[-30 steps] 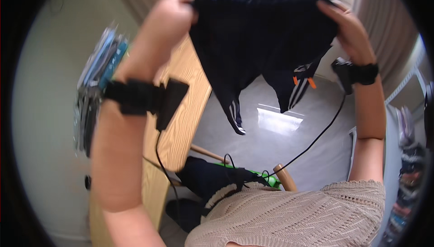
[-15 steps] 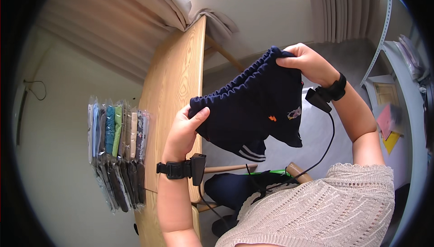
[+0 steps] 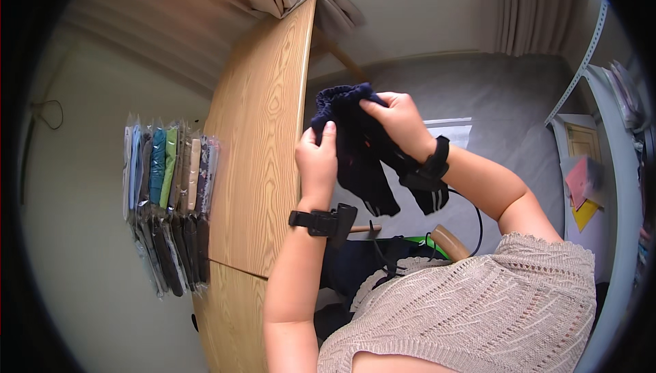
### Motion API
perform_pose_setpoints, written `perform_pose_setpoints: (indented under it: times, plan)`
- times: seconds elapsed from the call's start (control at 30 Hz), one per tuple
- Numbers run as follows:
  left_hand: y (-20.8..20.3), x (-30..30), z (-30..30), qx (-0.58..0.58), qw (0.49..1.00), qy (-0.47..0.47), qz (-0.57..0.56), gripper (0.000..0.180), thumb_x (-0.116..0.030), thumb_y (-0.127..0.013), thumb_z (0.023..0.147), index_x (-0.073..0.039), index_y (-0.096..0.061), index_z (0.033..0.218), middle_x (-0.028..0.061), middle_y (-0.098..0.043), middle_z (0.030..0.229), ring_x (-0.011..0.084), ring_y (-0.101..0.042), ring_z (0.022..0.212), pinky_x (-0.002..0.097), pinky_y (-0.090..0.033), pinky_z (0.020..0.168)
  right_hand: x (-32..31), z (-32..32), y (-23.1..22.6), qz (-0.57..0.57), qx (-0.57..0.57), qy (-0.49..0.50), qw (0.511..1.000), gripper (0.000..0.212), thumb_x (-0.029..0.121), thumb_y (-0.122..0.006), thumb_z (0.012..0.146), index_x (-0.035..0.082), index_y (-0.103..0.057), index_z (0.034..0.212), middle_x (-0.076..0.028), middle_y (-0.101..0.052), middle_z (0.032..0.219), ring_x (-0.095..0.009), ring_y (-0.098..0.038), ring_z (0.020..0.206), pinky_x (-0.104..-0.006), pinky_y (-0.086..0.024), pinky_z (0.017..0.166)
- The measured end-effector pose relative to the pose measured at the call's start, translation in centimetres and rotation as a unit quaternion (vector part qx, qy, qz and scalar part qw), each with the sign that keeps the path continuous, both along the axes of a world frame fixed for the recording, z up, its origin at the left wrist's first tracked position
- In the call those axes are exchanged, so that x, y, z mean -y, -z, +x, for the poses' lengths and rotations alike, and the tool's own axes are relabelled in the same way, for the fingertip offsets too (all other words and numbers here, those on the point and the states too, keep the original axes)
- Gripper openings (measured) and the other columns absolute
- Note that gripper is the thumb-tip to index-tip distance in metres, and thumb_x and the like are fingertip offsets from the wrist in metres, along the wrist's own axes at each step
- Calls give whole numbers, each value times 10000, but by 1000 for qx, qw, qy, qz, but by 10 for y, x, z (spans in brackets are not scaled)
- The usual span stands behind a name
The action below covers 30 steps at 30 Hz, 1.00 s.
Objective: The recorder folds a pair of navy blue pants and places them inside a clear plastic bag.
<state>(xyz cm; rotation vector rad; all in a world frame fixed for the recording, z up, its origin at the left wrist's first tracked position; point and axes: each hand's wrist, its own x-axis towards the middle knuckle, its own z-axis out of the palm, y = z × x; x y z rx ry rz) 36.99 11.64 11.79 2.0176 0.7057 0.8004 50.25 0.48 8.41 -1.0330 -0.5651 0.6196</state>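
Note:
Navy shorts with a gathered elastic waist and white stripes near the leg hems hang in the air beside the table edge. My left hand pinches the waistband at its near left side, thumb on top. The other side of the waistband is gripped by my right hand. The waist bunches into a loop between my hands, and both legs dangle below it. Part of the right leg is hidden behind my right hand and wrist.
A wooden table runs along the left. Beyond it, bagged folded clothes stand in a row. On the right is a metal shelf with packages. Black wristbands with a cable sit on my wrists. A beige curtain hangs behind.
My hands have come closer together, so the stretched waistband now sags into a loop. My right hand has moved left and down, and the shorts' front has folded inward.

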Motion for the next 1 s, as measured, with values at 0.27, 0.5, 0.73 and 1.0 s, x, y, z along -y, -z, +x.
perform_pose_setpoints:
  times: [0.27, 0.5, 0.73, 1.0]
  plan:
    - [-11, 27, -4, -17, 997, 35, -72, 204, -98, -518, 956, 17, -601, 1103, 41, -643, 917, 87, -614, 809, 234, -523, 713, -12, -39, 4, 23, 130, -18, 991, 263, 123, -536, 925, -13, -599, 1142, -111, -695, 902, -111, -621, 795, -282, -502, 730]
    - [-14, 30, -7, 15, 994, 38, -100, 409, -22, -494, 927, 92, -420, 1312, 76, -635, 1004, 114, -623, 846, 259, -529, 776, -11, -33, 7, 57, 118, -82, 988, 301, 140, -580, 896, -18, -590, 1153, -68, -680, 911, -98, -597, 829, -263, -489, 766]
    - [-44, 14, -26, -170, 974, 151, -7, 469, -22, -553, 873, 45, -440, 1323, 125, -624, 1087, 153, -623, 944, 266, -513, 826, 6, -12, 13, 15, 54, -174, 983, 292, 29, -540, 813, -46, -619, 1084, -19, -649, 923, -71, -572, 840, -227, -478, 775]
    - [-50, 11, -27, -227, 925, 175, 248, 493, -198, -784, 715, -32, -582, 1133, 154, -641, 1021, 311, -623, 932, 369, -504, 814, 15, -17, 7, -8, 183, -239, 953, 319, 22, -542, 843, -53, -593, 1148, -40, -652, 1004, -83, -562, 936, -238, -457, 867]
